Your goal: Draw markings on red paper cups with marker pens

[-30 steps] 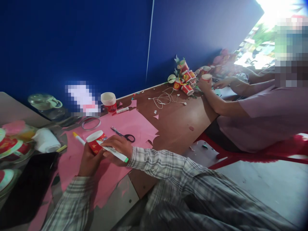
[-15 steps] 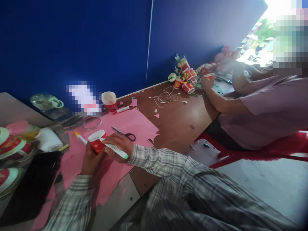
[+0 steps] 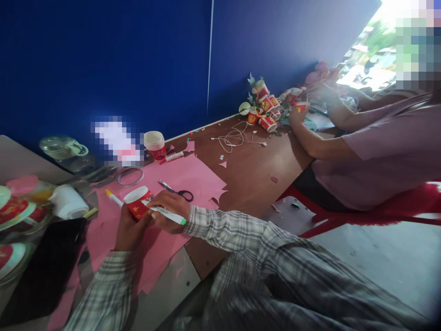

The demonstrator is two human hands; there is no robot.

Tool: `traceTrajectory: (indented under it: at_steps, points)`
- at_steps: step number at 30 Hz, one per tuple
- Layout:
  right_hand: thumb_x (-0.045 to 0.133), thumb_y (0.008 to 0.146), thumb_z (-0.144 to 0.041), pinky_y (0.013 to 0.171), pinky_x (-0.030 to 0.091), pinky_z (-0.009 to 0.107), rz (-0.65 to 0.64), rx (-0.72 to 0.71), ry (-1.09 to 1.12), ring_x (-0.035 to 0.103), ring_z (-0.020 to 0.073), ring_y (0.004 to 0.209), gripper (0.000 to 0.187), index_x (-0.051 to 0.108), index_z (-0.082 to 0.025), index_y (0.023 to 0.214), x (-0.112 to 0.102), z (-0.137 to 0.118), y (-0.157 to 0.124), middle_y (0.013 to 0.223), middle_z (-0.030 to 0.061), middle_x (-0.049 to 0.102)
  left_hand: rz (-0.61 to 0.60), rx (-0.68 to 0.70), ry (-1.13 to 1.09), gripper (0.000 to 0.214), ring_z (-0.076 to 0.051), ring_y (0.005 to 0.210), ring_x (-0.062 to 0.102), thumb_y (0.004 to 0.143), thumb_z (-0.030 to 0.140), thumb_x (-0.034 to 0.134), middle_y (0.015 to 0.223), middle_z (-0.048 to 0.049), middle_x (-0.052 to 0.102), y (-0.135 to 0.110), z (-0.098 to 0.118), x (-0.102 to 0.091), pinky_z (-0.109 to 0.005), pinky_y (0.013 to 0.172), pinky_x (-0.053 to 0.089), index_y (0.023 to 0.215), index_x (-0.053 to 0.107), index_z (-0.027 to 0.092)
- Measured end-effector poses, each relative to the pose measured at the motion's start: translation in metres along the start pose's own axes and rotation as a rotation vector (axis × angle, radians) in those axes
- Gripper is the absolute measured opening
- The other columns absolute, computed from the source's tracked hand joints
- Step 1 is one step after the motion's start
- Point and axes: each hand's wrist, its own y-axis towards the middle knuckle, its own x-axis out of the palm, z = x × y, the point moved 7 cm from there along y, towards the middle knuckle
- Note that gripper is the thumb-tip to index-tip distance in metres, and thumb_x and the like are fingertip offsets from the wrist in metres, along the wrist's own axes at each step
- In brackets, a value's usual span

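Note:
My left hand (image 3: 130,230) is closed round a red paper cup (image 3: 137,208) with a white rim and a yellow star, tilted with its mouth up. In my right hand (image 3: 171,207) I grip a white marker (image 3: 169,215) with a green end; its front part lies against the cup's side, and the very tip is hard to make out. Both hands are over a sheet of pink paper (image 3: 200,177). Black-handled scissors (image 3: 176,190) lie just beyond my right hand. Another marker (image 3: 114,197), with a yellow end, rests beside the cup.
A roll of tape (image 3: 130,176), a stack of paper cups (image 3: 155,146) and a marker (image 3: 175,156) stand or lie behind. White earphones (image 3: 234,140) spread across the table. At right, a co-worker (image 3: 379,151) holds a red cup near a cup bouquet (image 3: 263,108). A black phone (image 3: 43,266) lies left.
The cup in my left hand has turned a little, and the marker in my right hand has tilted slightly. The whole view has shifted slightly.

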Motion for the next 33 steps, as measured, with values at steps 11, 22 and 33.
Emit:
traceTrajectory:
  at_steps: [11, 22, 33]
  points:
    - [0.045, 0.084, -0.021, 0.091, 0.055, 0.029, -0.010, 0.029, -0.008, 0.059, 0.0148, 0.097, 0.025, 0.055, -0.011, 0.106, 0.000, 0.002, 0.002, 0.101, 0.0083, 0.064, -0.011, 0.055, -0.023, 0.052, -0.018, 0.083, 0.051, 0.052, 0.043, 0.059, 0.094, -0.0060, 0.052, -0.004, 0.017, 0.003, -0.036, 0.073, 0.042, 0.095, 0.044, 0.019]
    - [0.043, 0.085, -0.019, 0.090, 0.053, 0.029, 0.083, 0.076, -0.034, 0.059, 0.0135, 0.087, 0.022, 0.056, -0.009, 0.101, -0.005, 0.013, 0.006, 0.092, 0.0101, 0.064, -0.007, -0.008, -0.066, 0.053, -0.015, 0.082, 0.051, 0.052, 0.046, 0.060, 0.095, -0.0041, 0.053, -0.004, 0.011, 0.003, -0.034, 0.075, 0.041, 0.097, 0.046, 0.021]
    - [0.045, 0.083, -0.019, 0.079, 0.054, 0.027, 0.070, 0.098, -0.004, 0.060, 0.0138, 0.081, 0.019, 0.057, -0.009, 0.094, -0.002, 0.016, 0.005, 0.088, 0.0096, 0.064, 0.041, -0.047, -0.050, 0.055, -0.016, 0.082, 0.052, 0.053, 0.044, 0.060, 0.095, -0.0058, 0.054, -0.001, 0.000, -0.003, -0.035, 0.076, 0.039, 0.100, 0.046, 0.017]
